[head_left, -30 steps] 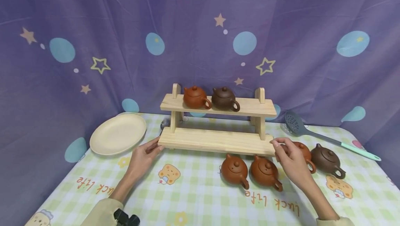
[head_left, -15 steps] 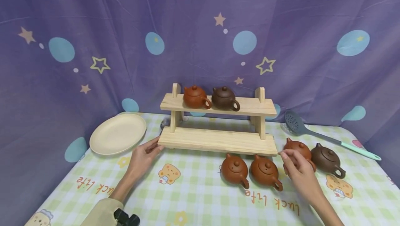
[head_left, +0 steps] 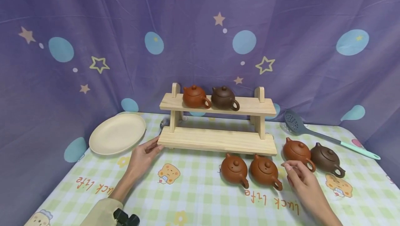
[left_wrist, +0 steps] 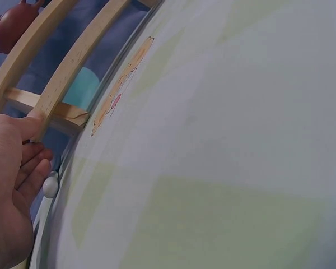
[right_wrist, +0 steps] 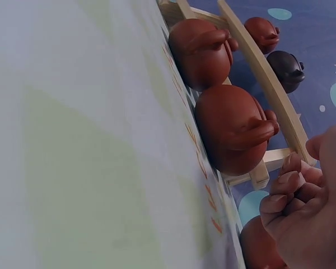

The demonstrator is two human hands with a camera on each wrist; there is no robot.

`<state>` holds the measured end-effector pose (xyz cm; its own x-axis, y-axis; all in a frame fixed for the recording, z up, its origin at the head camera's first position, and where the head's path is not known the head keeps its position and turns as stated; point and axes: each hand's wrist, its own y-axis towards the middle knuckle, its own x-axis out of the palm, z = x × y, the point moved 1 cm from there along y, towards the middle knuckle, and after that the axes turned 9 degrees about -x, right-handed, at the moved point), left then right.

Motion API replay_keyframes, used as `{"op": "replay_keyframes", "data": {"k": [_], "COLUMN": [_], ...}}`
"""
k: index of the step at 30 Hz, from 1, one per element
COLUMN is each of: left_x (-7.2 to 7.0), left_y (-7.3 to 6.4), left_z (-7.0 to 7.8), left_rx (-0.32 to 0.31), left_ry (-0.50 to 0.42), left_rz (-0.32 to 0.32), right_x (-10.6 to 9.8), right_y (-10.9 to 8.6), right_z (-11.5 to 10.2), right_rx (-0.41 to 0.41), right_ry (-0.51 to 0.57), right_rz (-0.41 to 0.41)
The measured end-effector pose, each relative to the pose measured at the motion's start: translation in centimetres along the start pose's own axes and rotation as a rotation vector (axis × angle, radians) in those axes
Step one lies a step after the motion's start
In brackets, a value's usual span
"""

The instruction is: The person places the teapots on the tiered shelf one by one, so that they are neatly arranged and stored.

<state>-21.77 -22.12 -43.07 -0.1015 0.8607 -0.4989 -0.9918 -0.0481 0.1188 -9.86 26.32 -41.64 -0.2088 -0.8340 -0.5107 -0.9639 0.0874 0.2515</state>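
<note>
A two-tier wooden shelf (head_left: 217, 139) stands at the back of the table. A reddish-brown teapot (head_left: 195, 97) and a dark brown teapot (head_left: 223, 98) sit on its upper board. My left hand (head_left: 142, 160) pinches the left end of the lower board, thumb above and fingers below, as the left wrist view also shows. My right hand (head_left: 303, 182) holds nothing, its fingers loosely bent. It is nearest to a reddish-brown teapot (head_left: 265, 171) on its left and another reddish-brown teapot (head_left: 297, 150) behind it. A further reddish-brown teapot (head_left: 234, 169) stands before the shelf.
At far right, a dark brown teapot (head_left: 327, 159) stands beside a reddish one. A slotted skimmer (head_left: 318, 135) with a mint handle lies behind them. The cream plate (head_left: 117, 134) is at left. Part of a shiny round object (head_left: 164, 123) shows behind the shelf's left end.
My right hand has let go of the lower board's right end and drawn back toward me, slightly to the right. The left hand keeps its grip, and the shelf stands about where it was.
</note>
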Motion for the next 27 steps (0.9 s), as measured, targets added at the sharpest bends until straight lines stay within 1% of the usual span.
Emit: {"op": "replay_keyframes", "data": {"k": [4,8,12,19,27], "left_x": [0.0,0.0,0.0,0.0,0.0], "left_y": [0.0,0.0,0.0,0.0,-0.1], "left_z": [0.0,0.0,0.0,0.0,0.1], "left_rx": [0.002,0.001,0.001,0.005,0.005], "left_ry": [0.002,0.005,0.009,0.019,0.02], "left_rz": [-0.003,-0.003,-0.001,0.004,0.001], "right_x": [0.0,0.0,0.1,0.5,0.8], "right_y": [-0.5,-1.0,-1.5,-2.2,-2.6], "right_z": [0.1,0.3,0.5,0.6,0.6], "right_rx": [0.049,0.078,0.098,0.109,0.184], "right_ry": [-0.015,-0.02,0.006,0.069,0.08], "right_rz": [-0.006,-0.022,-0.038,-0.05,-0.09]}}
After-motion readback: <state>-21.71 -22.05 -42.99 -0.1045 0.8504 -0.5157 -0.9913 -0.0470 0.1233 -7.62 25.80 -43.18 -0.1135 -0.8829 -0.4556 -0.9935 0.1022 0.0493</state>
